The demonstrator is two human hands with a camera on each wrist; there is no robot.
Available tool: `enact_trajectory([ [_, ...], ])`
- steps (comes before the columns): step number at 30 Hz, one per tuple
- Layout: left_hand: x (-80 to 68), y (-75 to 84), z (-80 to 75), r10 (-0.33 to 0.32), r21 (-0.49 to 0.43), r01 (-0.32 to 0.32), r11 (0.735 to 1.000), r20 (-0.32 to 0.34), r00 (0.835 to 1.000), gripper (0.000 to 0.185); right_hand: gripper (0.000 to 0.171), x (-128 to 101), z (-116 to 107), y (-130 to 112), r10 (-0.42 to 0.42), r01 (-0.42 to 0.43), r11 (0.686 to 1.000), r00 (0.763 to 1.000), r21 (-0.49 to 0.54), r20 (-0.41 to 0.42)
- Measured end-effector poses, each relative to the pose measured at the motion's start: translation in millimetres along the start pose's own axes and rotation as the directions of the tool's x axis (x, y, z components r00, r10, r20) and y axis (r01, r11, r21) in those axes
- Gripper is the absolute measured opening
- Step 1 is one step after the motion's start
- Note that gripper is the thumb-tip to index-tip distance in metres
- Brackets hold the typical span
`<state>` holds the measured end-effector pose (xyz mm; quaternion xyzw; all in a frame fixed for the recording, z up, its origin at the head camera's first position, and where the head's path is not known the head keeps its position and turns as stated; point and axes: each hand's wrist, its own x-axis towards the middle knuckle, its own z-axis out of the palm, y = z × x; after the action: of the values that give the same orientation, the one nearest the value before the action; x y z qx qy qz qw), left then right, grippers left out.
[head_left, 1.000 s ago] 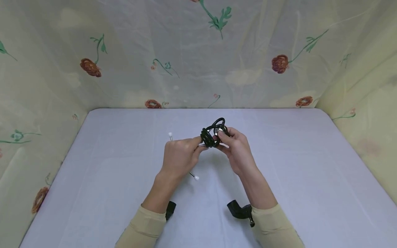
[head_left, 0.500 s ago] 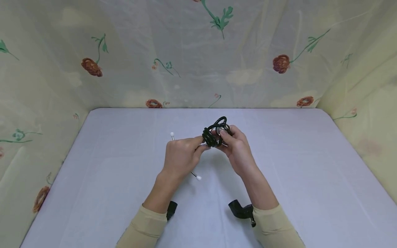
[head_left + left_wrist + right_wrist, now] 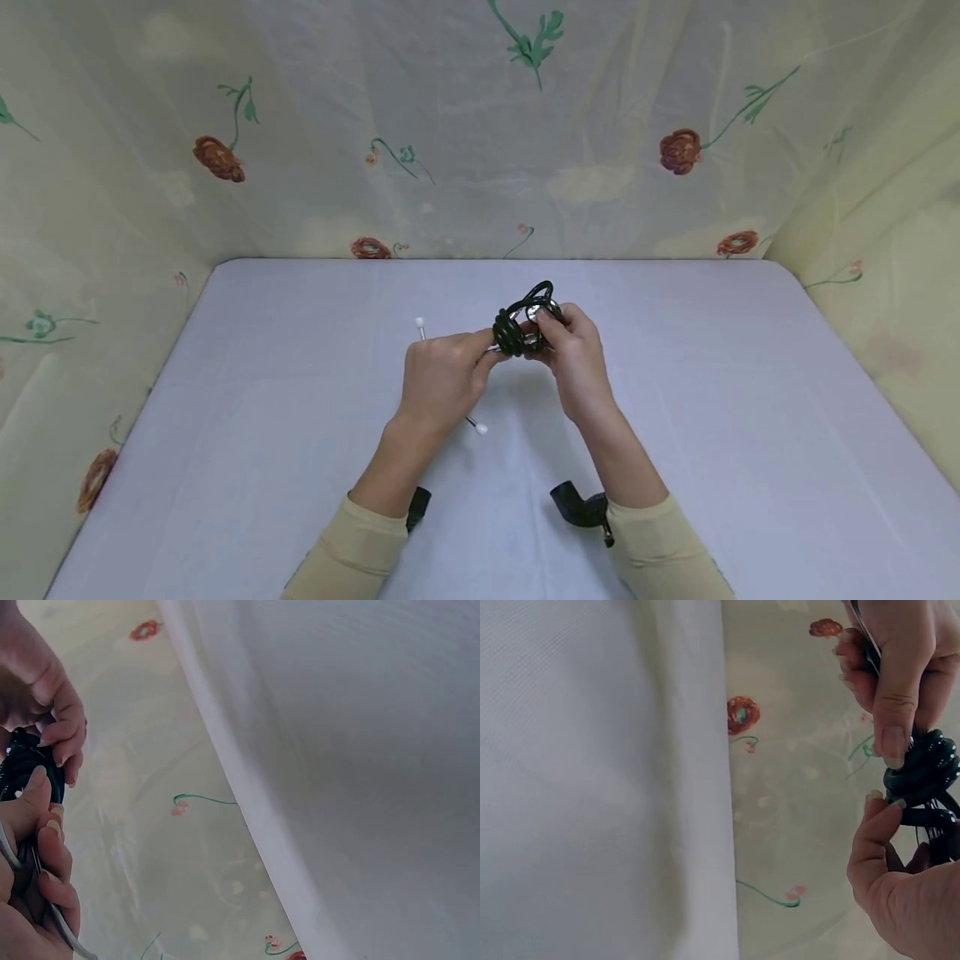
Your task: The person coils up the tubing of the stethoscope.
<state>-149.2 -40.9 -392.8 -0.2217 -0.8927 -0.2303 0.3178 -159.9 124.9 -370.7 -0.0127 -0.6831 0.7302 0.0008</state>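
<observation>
Above the middle of the white table (image 3: 712,392), both hands hold a black coiled tube bundle (image 3: 519,327) with a small metal disc in it, apparently a stethoscope. My left hand (image 3: 442,375) grips the thin metal ear tubes; their white tips (image 3: 420,322) (image 3: 481,429) stick out past the fist. My right hand (image 3: 573,354) pinches the black coil from the right. In the left wrist view the coil (image 3: 22,769) shows between both hands' fingers. In the right wrist view the coil (image 3: 922,776) sits between a left thumb (image 3: 895,712) and my right hand (image 3: 900,885).
Floral cloth (image 3: 480,125) walls the table at the back and both sides. Black wrist camera mounts (image 3: 577,506) (image 3: 417,504) sit at the cuffs of beige sleeves (image 3: 660,550). The table's rounded far edge (image 3: 480,261) meets the cloth.
Both hands with the coiled bundle have drifted slightly right and away. The right hand's fingers have closed further over the coil.
</observation>
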Motion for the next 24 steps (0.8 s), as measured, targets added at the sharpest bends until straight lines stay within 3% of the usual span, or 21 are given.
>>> enact_trajectory([
  [6, 0.6, -0.2, -1.0, -0.005, -0.003, 0.005, 1.000, 0.014, 1.000, 0.017, 0.014, 0.4, 3.2, 2.2, -0.024, 0.023, 1.000, 0.999, -0.020, -0.039],
  [18, 0.5, -2.9, -2.3, -0.018, 0.003, 0.018, 1.000, 0.015, 1.000, 0.014, 0.014, -0.3, 5.1, 4.6, -0.077, 0.077, 0.997, 0.997, -0.023, -0.020],
  [24, 0.5, -3.4, -2.1, -0.037, -0.013, 0.037, 0.999, 0.027, 0.999, 0.014, 0.013, -0.8, 4.4, 2.9, -0.063, 0.063, 0.998, 0.998, -0.016, 0.001],
])
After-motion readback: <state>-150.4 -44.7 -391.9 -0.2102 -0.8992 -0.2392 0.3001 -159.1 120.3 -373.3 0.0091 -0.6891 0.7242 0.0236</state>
